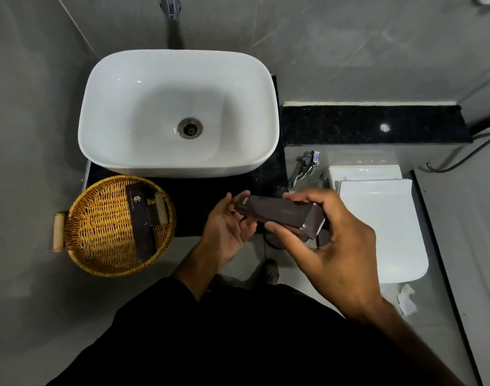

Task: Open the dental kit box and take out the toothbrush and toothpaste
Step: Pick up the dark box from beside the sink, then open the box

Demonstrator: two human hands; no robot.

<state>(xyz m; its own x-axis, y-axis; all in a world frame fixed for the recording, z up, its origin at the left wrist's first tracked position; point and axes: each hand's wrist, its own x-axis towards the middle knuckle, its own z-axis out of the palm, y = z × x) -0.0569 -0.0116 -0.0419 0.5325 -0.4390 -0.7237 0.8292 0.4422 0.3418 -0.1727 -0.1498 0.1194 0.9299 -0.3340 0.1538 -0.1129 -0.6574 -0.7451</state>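
A long dark brown dental kit box point(277, 214) with a small gold logo lies level between my two hands, just in front of the counter edge. My left hand point(227, 227) cups its left end with the thumb on top. Around the right end my right hand point(330, 246) is wrapped, fingers above and thumb below. The box looks closed. No toothbrush or toothpaste shows.
A white basin point(126, 87) sits on the black counter point(193, 196) with a tap point(170, 6) above. A wicker basket point(98, 240) at the left holds other dark boxes point(140, 221). A closed white toilet point(383, 227) stands at the right below a black ledge point(372, 123).
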